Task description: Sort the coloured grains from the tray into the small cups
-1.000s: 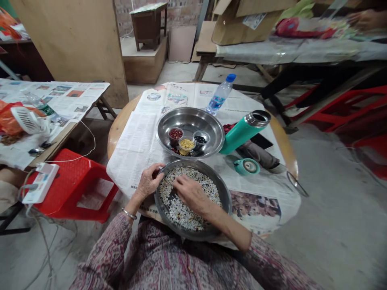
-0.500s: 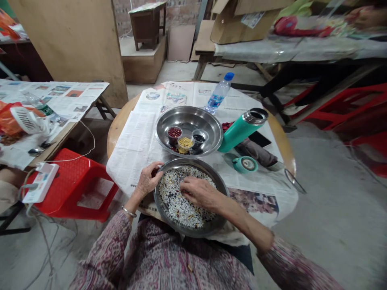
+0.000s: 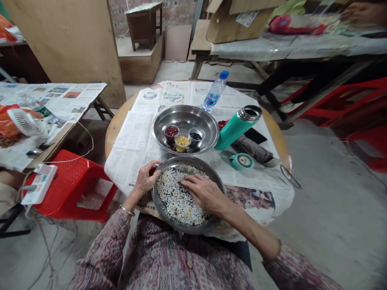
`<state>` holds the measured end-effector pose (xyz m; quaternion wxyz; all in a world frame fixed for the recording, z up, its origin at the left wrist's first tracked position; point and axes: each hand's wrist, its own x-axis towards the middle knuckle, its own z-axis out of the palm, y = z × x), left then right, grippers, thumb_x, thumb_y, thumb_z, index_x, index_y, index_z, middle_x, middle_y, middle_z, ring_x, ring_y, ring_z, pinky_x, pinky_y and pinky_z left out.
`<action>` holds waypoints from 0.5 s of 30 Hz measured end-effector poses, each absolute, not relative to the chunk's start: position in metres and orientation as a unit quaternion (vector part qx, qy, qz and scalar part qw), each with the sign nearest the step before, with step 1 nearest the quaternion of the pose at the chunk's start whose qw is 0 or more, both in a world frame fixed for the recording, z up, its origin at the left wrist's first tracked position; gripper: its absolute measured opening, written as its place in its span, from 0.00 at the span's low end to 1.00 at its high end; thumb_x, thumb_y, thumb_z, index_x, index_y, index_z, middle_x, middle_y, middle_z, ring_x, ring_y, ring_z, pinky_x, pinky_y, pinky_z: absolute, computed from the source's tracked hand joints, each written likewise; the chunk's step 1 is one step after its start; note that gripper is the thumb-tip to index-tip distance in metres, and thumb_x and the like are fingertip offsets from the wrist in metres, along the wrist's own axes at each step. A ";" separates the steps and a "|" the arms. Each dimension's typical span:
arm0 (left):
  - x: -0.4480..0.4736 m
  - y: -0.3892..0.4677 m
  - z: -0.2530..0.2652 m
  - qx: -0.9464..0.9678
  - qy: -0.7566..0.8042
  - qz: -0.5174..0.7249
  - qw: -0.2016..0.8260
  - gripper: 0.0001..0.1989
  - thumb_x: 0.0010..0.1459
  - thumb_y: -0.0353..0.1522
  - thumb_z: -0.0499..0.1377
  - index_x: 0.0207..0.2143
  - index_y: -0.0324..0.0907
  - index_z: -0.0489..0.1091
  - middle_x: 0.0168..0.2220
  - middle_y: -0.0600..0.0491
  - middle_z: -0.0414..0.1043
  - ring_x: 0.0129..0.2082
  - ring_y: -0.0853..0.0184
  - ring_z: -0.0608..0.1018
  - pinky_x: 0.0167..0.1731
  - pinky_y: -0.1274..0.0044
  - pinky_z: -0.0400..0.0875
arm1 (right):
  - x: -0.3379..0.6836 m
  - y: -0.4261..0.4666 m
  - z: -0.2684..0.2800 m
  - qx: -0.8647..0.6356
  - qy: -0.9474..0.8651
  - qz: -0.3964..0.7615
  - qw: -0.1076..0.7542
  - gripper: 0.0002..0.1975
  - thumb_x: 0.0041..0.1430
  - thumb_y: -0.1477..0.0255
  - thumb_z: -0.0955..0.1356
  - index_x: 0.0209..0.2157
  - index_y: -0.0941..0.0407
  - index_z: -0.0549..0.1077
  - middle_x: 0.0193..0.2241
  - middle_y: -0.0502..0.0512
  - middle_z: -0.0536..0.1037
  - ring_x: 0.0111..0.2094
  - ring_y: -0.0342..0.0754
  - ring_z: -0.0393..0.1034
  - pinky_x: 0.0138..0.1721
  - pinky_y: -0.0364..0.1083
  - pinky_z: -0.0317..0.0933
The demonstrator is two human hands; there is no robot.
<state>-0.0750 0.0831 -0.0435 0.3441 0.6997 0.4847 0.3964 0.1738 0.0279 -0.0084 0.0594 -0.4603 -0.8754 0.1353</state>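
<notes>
Grains (image 3: 178,205), right grip (image 3: 207,194) loosely curled, touching them

1. Brick wall (image 3: 179,14) ran along top centre; brown desk (image 3: 142,32) stood before it.
2. Tan panel (image 3: 72,48) filled upper left.
3. Grey floor (image 3: 320,209) covered lower right.
4. Red stool (image 3: 74,167) sat lower left.
5. Newspaper-covered table (image 3: 87,89) stood at left edge.

My right hand (image 3: 205,194) hides some of the grains (image 3: 173,197), and I cannot tell whether it holds any. The top edge cuts off the cardboard box (image 3: 229,28); a co-worker's hand (image 3: 359,14) is blurred.
</notes>
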 end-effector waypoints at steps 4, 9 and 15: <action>-0.075 0.083 -0.044 0.699 0.488 0.394 0.343 0.12 0.57 0.31 0.57 0.44 0.40 0.72 0.24 0.60 0.61 0.24 0.73 0.63 0.27 0.80 0.58 | 0.167 0.040 -0.013 -0.588 -0.798 0.086 0.099 0.16 0.66 0.69 0.64 0.53 0.57 0.72 0.49 0.65 0.74 0.51 0.59 0.66 0.47 0.55 0.67; -0.075 0.083 -0.044 0.699 0.487 0.393 0.345 0.13 0.57 0.31 0.57 0.44 0.40 0.72 0.25 0.60 0.62 0.24 0.73 0.63 0.27 0.80 0.59 | 0.142 0.032 -0.023 -0.550 -0.811 0.144 0.137 0.16 0.63 0.67 0.67 0.51 0.56 0.71 0.47 0.62 0.73 0.49 0.55 0.68 0.47 0.52 0.66; -0.074 0.083 -0.043 0.698 0.487 0.396 0.344 0.12 0.57 0.30 0.57 0.44 0.40 0.72 0.24 0.60 0.60 0.23 0.73 0.62 0.27 0.80 0.59 | 0.108 0.026 -0.025 -0.445 -0.853 0.239 0.131 0.11 0.60 0.83 0.63 0.38 0.57 0.74 0.37 0.54 0.74 0.39 0.46 0.69 0.43 0.44 0.63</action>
